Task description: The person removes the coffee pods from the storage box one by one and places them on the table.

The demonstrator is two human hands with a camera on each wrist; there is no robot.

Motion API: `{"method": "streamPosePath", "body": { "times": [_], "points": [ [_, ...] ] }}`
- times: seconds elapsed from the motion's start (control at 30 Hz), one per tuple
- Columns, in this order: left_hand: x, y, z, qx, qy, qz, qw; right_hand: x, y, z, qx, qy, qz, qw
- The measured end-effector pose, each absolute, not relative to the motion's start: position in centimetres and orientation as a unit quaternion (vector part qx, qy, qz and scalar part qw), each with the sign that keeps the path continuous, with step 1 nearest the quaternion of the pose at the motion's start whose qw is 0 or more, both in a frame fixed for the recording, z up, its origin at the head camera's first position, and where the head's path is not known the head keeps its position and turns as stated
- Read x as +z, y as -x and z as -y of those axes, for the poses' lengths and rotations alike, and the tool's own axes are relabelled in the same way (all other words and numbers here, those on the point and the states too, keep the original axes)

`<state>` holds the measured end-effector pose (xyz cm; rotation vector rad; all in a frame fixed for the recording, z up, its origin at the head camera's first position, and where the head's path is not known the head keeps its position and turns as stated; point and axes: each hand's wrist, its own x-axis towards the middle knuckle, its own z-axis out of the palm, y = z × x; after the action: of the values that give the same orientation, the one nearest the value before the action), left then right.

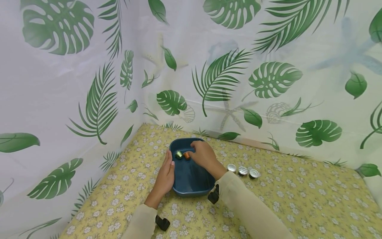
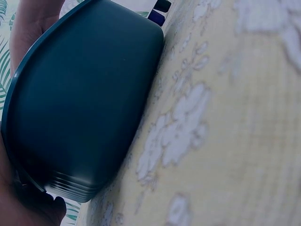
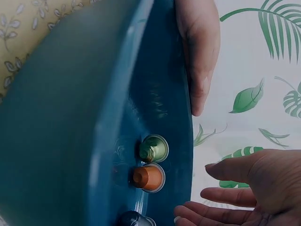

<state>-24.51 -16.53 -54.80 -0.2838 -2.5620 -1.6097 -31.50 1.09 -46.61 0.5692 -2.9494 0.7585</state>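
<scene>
A deep blue plastic bin (image 1: 194, 179) stands on the table. My left hand (image 1: 166, 175) rests along its left rim with the fingers straight. My right hand (image 1: 204, 154) is over the bin's far right part; in the right wrist view its thumb and fingers (image 3: 228, 194) are spread apart, with nothing between them. Inside, a green coffee capsule (image 1: 178, 154) and an orange coffee capsule (image 1: 186, 155) lie side by side near the far end. Beside them a dark capsule (image 3: 135, 219) shows partly in the right wrist view, hidden behind the right hand in the head view.
Right of the bin, three capsules stand in a row, silver lids up: a near-bin capsule (image 1: 231, 168), a middle capsule (image 1: 243, 171) and an outer capsule (image 1: 254, 173). A yellow floral cloth (image 1: 298, 199) covers the table. Leaf-printed curtains (image 1: 179, 76) rise behind and at left.
</scene>
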Motion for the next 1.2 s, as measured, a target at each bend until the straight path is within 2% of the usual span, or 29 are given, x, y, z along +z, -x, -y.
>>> {"method": "streamPosePath", "body": {
  "times": [0.23, 0.8, 1.2],
  "points": [
    [-54.7, 24.5, 16.5, -0.531, 0.095, 0.841, 0.05, -47.1, 32.2, -0.7, 0.247, -0.196, 0.949, 0.023],
    [-54.7, 24.4, 16.4, -0.528, 0.084, 0.843, 0.052, -48.8, 33.7, -0.3, 0.224, -0.168, 0.96, -0.017],
    [-54.7, 24.4, 16.4, -0.531, 0.091, 0.841, 0.053, -48.8, 33.9, -0.3, 0.243, -0.193, 0.95, -0.032]
  ]
}}
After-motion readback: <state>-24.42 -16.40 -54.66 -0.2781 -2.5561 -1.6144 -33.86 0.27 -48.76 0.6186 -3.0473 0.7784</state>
